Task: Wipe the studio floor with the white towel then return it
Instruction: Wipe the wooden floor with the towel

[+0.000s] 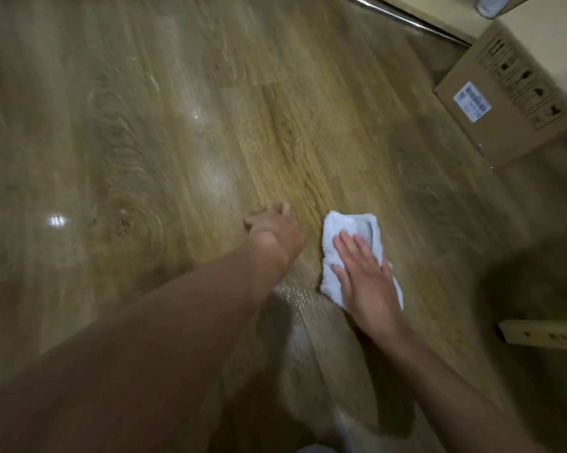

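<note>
One R hand (362, 276) flat on towel (351, 230) (box (504, 103) far-right).

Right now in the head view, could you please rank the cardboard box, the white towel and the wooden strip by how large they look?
1. Cardboard box, partly cut off by the frame.
2. White towel, partly covered by the right hand.
3. Wooden strip, also cut off at the edge, so its full size is unsure.

Glossy wood-grain plank floor (177, 142) catches lamp glare; a cardboard box (511, 103) stands at its far right, a metal rail (406, 21) just beyond the box.
</note>
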The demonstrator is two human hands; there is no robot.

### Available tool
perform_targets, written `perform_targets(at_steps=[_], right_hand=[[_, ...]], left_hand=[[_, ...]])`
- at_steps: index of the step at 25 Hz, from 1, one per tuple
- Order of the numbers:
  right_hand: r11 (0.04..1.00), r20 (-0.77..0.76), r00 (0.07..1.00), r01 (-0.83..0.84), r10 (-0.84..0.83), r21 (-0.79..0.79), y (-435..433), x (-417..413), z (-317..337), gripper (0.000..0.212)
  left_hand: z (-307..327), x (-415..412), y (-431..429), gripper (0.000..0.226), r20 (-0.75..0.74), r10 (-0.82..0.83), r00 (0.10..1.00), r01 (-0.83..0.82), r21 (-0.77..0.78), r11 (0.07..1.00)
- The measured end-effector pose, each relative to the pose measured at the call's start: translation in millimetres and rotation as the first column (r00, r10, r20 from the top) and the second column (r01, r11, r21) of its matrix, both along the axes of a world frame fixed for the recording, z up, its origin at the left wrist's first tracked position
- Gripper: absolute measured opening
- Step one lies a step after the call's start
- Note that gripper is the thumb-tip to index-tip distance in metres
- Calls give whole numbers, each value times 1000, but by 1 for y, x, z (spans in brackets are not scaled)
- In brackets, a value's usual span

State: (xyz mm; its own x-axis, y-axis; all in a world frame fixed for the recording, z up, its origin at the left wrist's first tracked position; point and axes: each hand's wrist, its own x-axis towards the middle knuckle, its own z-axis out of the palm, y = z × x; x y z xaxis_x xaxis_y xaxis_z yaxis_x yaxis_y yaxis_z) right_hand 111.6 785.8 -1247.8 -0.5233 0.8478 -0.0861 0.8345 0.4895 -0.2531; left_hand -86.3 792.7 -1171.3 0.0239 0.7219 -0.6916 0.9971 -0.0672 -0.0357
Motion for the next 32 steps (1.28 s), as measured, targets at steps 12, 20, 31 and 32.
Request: perform_targets(at_steps=[12,20,31,32], right_hand=[[1000,-18,1000,-8,8,-5,17,44,4,48],[946,96,942,325,-323,-4,151,37,45,38],[741,-381,650,649,-657,-171,133,106,88,52],[793,-322,739,605,-592,-70,136,99,79,46]], left_hand=[[-14,40,29,134,140,327,934,-322,-59,945],[-16,37,21,129,166,306,937,-307,-22,951],[-9,39,19,125,158,316,936,-315,-31,949],[-8,39,19,124,158,321,934,-320,-34,947]])
